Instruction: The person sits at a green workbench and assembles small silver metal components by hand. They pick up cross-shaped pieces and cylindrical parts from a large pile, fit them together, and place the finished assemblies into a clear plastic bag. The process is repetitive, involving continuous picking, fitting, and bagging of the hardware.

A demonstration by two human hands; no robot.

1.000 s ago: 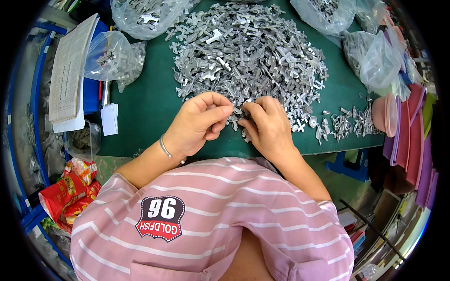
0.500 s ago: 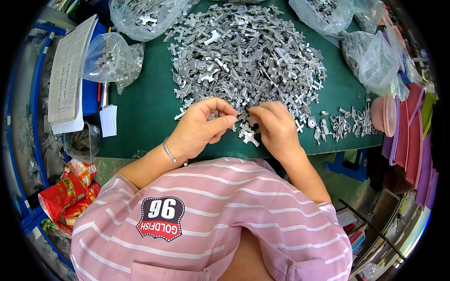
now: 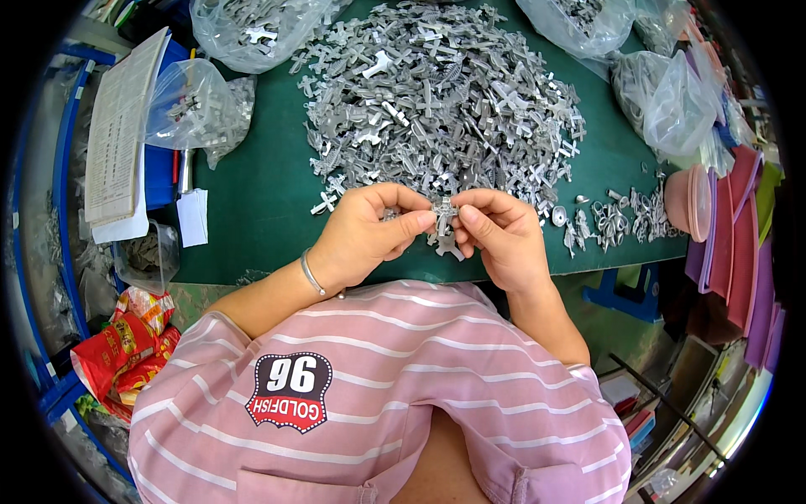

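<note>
A small silver metal cross (image 3: 443,209) is held upright between my two hands, just in front of the large pile of silver cross-shaped pieces (image 3: 437,101) on the green table (image 3: 269,185). My left hand (image 3: 369,225) pinches its left side with thumb and forefinger; a silver bangle circles that wrist. On the other side, my right hand (image 3: 510,239) grips the cross with thumb and forefinger, the other fingers curled. Another silver piece (image 3: 447,246) lies on the table just below the held cross. The fingertips partly cover the cross.
Clear plastic bags of metal parts (image 3: 252,34) stand at the far left and far right. Small metal parts (image 3: 613,223) lie to the right, beside a pink tub (image 3: 688,202). A clipboard of papers (image 3: 126,126) and a clear plastic box (image 3: 147,256) are at the left edge.
My right hand has turned and its fingertips have come toward my left hand's. The cross now shows between them, where before the fingers hid whatever they held.
</note>
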